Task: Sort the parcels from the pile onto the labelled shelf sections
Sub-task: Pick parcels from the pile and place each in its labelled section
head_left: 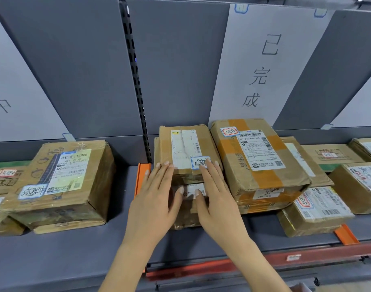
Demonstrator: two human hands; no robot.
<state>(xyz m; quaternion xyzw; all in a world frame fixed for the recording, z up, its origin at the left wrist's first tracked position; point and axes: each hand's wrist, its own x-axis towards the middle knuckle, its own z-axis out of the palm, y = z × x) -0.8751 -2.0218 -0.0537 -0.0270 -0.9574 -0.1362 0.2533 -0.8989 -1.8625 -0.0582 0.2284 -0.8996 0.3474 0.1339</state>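
Head view: seating the cardboard parcel [184,146] in the shelf [75,249] section marked 已完成.

Both hands are flat with fingers straight and grip nothing. The left hand [157,192] and right hand [216,190] rest side by side on the parcel's near top edge. The parcel lies under and just beyond the fingertips, stacked on a lower box [184,220], below the 已完成 sign [262,66]. Its long axis runs away from the hands toward the back panel. The shipping label runs the same way, and the handwritten sticker [198,161] lies at the right fingertips. To do this well, push evenly with both palms so the parcel slides back without skewing. Keep it clear of the orange divider [141,178] left of the left hand, and square to the orange-taped parcel [258,159] just right of the right hand.
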